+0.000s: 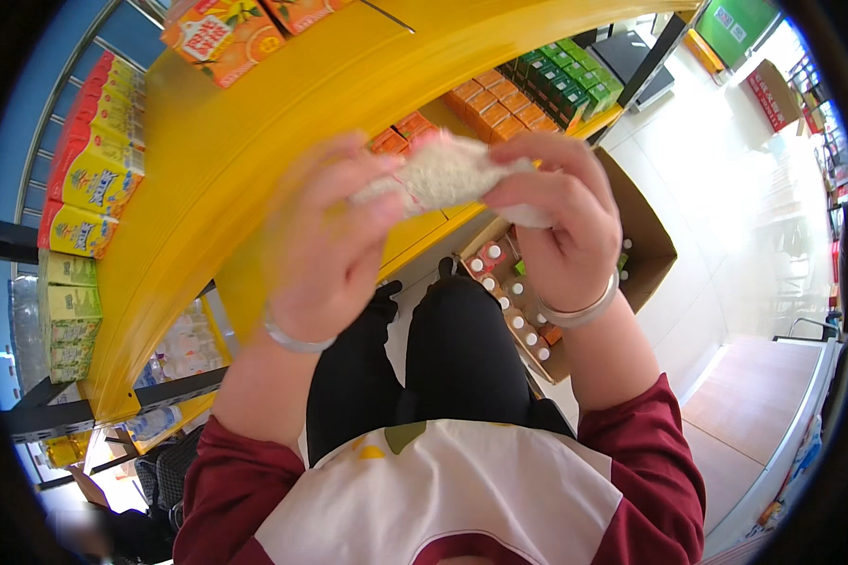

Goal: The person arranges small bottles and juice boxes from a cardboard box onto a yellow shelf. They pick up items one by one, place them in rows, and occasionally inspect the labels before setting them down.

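Observation:
A crumpled whitish cloth [443,177] with a little pink at its upper edge is stretched between my two hands, above the yellow shelf's front edge. The left end is pinched by my left hand [328,235], which is smeared by motion, though its fingers bend round the cloth. My right hand [570,221] grips the other end between thumb and fingers, and a white corner hangs below them. Both hands are raised in front of the yellow shelf [245,132], touching neither it nor its goods.
Orange drink cartons [219,42] stand on the shelf top, with red-and-yellow packs [94,179] at its left. Lower down sit orange cartons [499,104] and green cartons [575,75]. An opened cardboard box [648,226] with several white-capped bottles stands on the floor by my legs.

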`<state>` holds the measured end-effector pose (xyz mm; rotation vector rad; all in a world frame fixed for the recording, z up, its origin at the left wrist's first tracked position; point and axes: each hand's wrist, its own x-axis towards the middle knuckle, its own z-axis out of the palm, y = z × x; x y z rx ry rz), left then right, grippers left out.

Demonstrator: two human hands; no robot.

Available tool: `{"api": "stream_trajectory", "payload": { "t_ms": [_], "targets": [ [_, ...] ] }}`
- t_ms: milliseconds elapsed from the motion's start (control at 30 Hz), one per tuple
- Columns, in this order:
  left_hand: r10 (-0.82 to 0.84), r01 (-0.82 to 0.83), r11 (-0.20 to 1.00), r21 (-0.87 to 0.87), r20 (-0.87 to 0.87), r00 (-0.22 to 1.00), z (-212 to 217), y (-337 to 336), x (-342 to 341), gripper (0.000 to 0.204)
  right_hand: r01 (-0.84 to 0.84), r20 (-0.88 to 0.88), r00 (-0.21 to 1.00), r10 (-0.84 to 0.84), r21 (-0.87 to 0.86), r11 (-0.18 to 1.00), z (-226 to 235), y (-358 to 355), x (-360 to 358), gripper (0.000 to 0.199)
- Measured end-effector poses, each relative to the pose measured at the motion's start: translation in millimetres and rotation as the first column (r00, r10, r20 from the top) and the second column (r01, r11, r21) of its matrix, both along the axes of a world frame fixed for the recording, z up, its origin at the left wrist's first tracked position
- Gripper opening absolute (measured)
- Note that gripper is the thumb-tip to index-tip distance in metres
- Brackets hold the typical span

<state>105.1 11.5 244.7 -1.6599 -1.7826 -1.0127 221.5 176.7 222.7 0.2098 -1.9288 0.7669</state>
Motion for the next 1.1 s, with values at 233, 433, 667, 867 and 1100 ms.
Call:
{"api": "stream_trajectory", "payload": {
  "t_ms": [233, 433, 667, 867, 1100],
  "targets": [
    [0.533, -0.504, 0.845, 0.179, -0.349, 0.771, 64, -14, -20, 0.035, 0.153, -0.205, 0.973, -0.105, 0.235, 0.960, 53, -18, -61, 0.024],
    [0.455, -0.480, 0.860, -0.173, -0.166, 0.875, 54, -18, -39, 0.035, 0.313, 0.119, 0.921, -0.370, 0.338, 0.888, 39, -27, -80, 0.032],
    [0.392, -0.387, 0.920, 0.060, -0.125, 0.912, 63, -25, -5, 0.033, 0.208, -0.060, 0.978, -0.201, 0.167, 0.964, 45, -28, -45, 0.024],
    [-0.072, 0.106, 0.914, 0.392, -0.101, 0.992, 46, -78, 49, 0.017, 0.113, -0.538, 0.843, -0.016, 0.149, 0.982, 67, -55, 45, 0.025],
    [-0.166, 0.252, 0.720, 0.646, -0.192, 0.967, 35, -47, 69, 0.019, -0.014, -0.106, 0.994, 0.025, 0.095, 0.995, 62, -58, 121, 0.022]
  ]
}}
